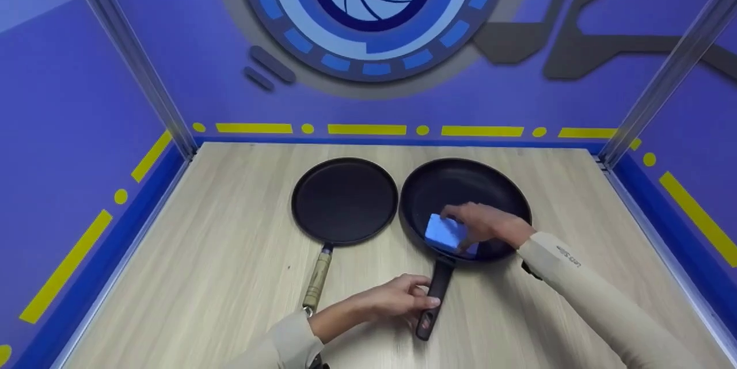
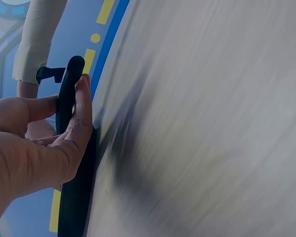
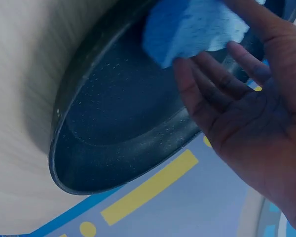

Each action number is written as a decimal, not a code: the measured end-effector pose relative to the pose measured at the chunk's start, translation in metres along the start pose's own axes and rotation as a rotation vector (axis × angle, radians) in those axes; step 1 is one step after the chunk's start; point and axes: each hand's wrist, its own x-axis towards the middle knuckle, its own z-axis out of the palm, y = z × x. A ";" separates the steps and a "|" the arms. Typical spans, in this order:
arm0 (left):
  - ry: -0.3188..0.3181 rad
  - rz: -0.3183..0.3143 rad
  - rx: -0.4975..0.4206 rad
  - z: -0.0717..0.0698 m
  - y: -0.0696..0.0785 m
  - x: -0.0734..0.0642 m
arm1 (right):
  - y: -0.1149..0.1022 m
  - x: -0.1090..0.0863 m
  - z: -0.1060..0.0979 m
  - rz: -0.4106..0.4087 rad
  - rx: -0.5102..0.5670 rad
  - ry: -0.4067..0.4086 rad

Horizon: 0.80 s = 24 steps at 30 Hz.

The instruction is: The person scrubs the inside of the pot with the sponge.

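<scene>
A deep black frying pan (image 1: 460, 179) lies on the table at right of centre, its handle (image 1: 442, 284) toward me. My left hand (image 1: 397, 299) grips that handle, thumb on one side and fingers on the other in the left wrist view. Over the near part of the pan, my right hand (image 1: 481, 224) pinches a blue sponge (image 1: 443, 232) between thumb and fingers. The right wrist view shows the sponge (image 3: 192, 29) against the pan's inside, near the rim. Small pale droplets or specks dot the dark pan surface (image 3: 123, 106).
Left of the frying pan is a flat black griddle pan (image 1: 345, 199) with a patterned greenish handle (image 1: 317, 280), the two rims nearly meeting. Both lie on a pale wooden table (image 1: 242, 231). Blue printed walls (image 1: 368, 110) with metal corner posts (image 1: 135, 64) enclose its back and sides.
</scene>
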 end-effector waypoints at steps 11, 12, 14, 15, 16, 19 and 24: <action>-0.050 0.006 -0.049 -0.002 -0.004 0.004 | 0.015 0.035 -0.001 -0.008 0.063 0.088; -0.053 0.010 -0.049 -0.002 -0.004 0.004 | 0.017 0.038 -0.001 0.008 0.071 0.093; -0.059 0.022 -0.057 -0.001 -0.004 0.005 | 0.022 0.042 -0.002 0.038 0.067 0.118; -0.064 0.026 -0.063 -0.001 -0.004 0.005 | 0.025 0.044 -0.003 0.051 0.061 0.137; -0.070 0.027 -0.070 -0.002 -0.004 0.005 | 0.028 0.047 -0.004 0.065 0.057 0.160; -0.076 0.027 -0.078 -0.004 -0.003 0.005 | 0.038 0.054 -0.008 0.115 0.039 0.253; -0.069 0.023 -0.061 -0.006 -0.001 0.006 | 0.060 0.053 -0.011 0.235 -0.026 0.399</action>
